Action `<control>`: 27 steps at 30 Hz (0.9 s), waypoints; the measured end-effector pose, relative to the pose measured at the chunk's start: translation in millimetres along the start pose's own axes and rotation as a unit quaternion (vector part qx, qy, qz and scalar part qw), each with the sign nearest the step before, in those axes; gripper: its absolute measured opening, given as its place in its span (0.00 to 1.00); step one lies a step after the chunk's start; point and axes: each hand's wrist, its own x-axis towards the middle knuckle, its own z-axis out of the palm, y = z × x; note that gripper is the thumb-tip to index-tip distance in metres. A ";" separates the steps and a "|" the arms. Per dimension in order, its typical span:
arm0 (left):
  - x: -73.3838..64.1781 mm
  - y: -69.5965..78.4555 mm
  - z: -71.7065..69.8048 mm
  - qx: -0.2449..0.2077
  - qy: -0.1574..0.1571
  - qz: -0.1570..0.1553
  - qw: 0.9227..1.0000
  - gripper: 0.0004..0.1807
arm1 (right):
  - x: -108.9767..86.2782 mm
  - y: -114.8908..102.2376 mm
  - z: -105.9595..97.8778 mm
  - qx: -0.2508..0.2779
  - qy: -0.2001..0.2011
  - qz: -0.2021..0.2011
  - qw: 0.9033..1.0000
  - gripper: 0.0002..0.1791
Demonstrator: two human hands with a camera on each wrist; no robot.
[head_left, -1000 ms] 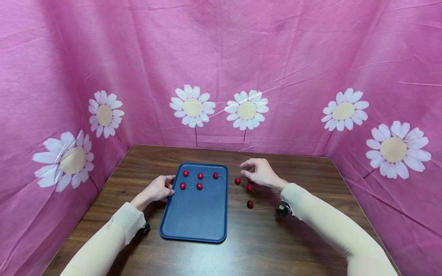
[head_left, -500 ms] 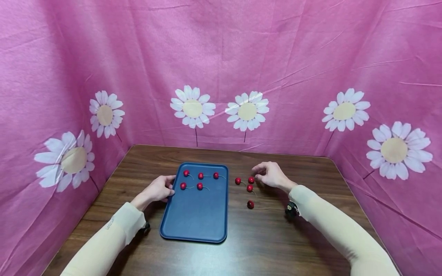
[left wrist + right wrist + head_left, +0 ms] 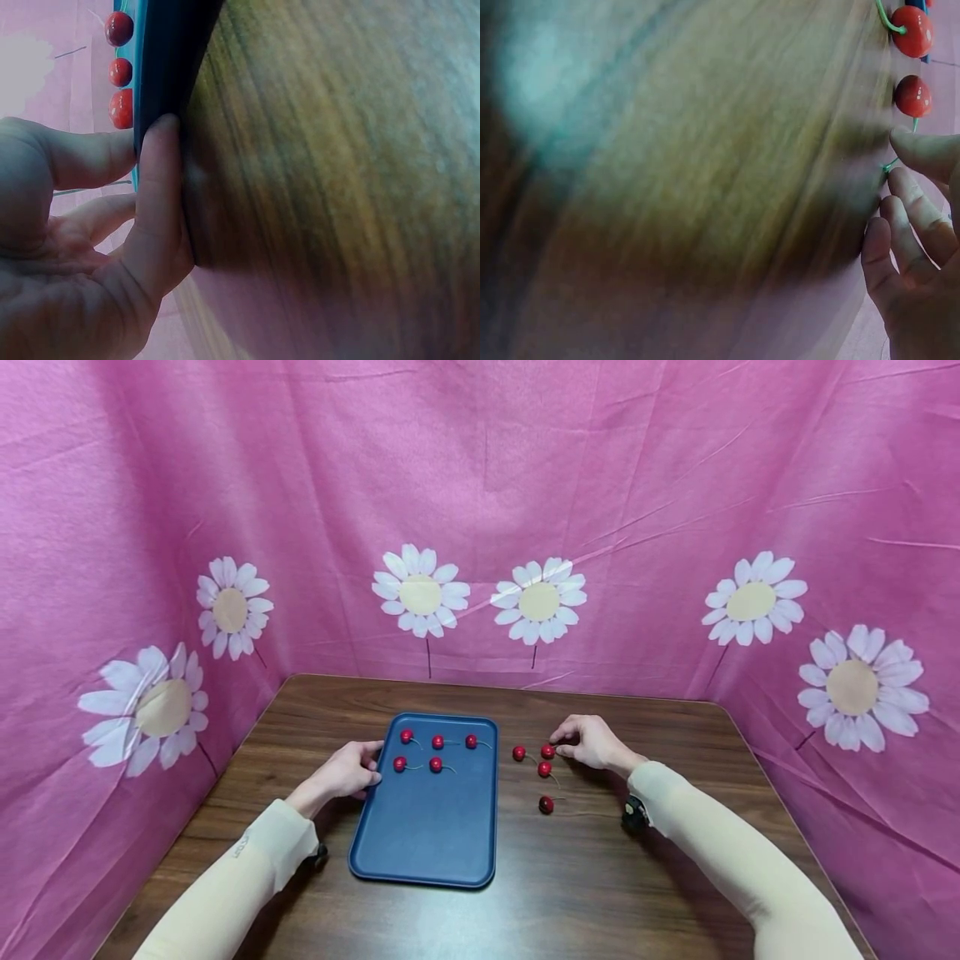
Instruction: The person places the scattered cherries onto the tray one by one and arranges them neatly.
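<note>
My left hand grips the left edge of the blue tray, thumb and fingers on either side of the rim in the left wrist view. Several red cherries with green stems lie in two rows at the tray's far end, one of them a cherry at the left of the nearer row. Right of the tray, my right hand has its fingertips beside a cherry on the table. In the right wrist view, a green stem runs between the parted thumb and index finger.
More cherries lie on the wooden table: one near the tray, one just nearer me, and a darker cherry closest to me. A pink cloth with daisies surrounds the table's back and sides.
My right hand has moved right from above the loose cherries and come down beside the far right one, uncovering it. My left hand keeps its grip on the tray.
</note>
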 end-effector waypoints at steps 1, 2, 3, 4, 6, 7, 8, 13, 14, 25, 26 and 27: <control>0.2 0.1 0.1 0.000 -0.001 0.000 1.000 0.41 | 0.3 0.9 0.0 0.001 -0.001 -0.002 1.000 0.08; 0.5 0.1 0.3 -0.001 0.000 -0.002 1.000 0.41 | 0.6 1.6 0.0 0.003 -0.003 -0.003 1.000 0.07; 0.8 0.0 0.4 -0.001 -0.001 -0.001 1.000 0.40 | 0.9 2.1 -0.1 0.005 -0.004 -0.003 1.000 0.07; 1.0 0.0 0.5 0.002 -0.002 0.001 1.000 0.40 | 1.2 2.6 -0.1 0.005 -0.005 -0.003 1.000 0.07; 1.3 0.3 0.6 0.002 -0.001 0.000 1.000 0.40 | 2.1 2.4 -0.4 0.005 -0.004 -0.008 1.000 0.07; 1.3 0.5 0.7 0.003 0.000 0.000 1.000 0.40 | 2.5 2.4 -0.4 0.003 -0.003 -0.009 1.000 0.07; 1.5 0.6 0.7 0.004 -0.001 0.000 1.000 0.40 | 2.8 2.4 -0.5 0.001 -0.002 -0.010 1.000 0.06; 1.4 1.3 1.0 0.008 -0.001 -0.002 1.000 0.40 | 2.5 2.0 -0.1 -0.007 0.005 -0.015 1.000 0.06; 1.6 1.2 1.1 0.008 -0.002 -0.001 1.000 0.41 | 2.0 1.9 0.1 -0.006 0.007 -0.017 1.000 0.06; 2.0 -0.8 2.0 0.005 0.000 0.000 1.000 0.41 | -2.6 0.6 3.2 0.008 0.015 -0.003 1.000 0.05; 2.0 -0.6 2.0 0.006 0.000 -0.001 1.000 0.41 | -2.6 1.3 3.7 0.008 0.015 -0.003 1.000 0.05; 2.0 -0.5 2.0 0.006 0.001 -0.003 1.000 0.41 | -2.6 1.7 3.9 0.006 0.016 -0.004 1.000 0.05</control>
